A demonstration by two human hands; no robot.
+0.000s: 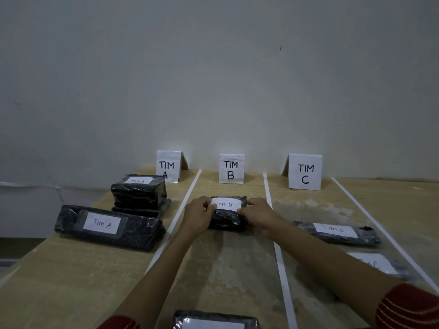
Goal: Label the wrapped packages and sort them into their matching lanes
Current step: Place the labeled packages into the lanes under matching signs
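Observation:
A small black wrapped package labelled TIM B (226, 216) lies in the middle lane, in front of the TIM B sign (231, 168). My left hand (199, 213) grips its left end and my right hand (259, 214) grips its right end. In the left lane lie a long TIM A package (109, 227) and, behind it, a stack of TIM A packages (140, 194) before the TIM A sign (168, 166). The right lane holds a TIM C package (338, 232) and a second labelled one (377, 264), partly hidden by my right arm, below the TIM C sign (305, 172).
White tape strips (280, 257) divide the wooden table (71, 281) into lanes. Another black package with a white label (215, 320) lies at the near edge, cut off by the frame. A plain wall stands behind the signs. The table's left edge drops off near the TIM A packages.

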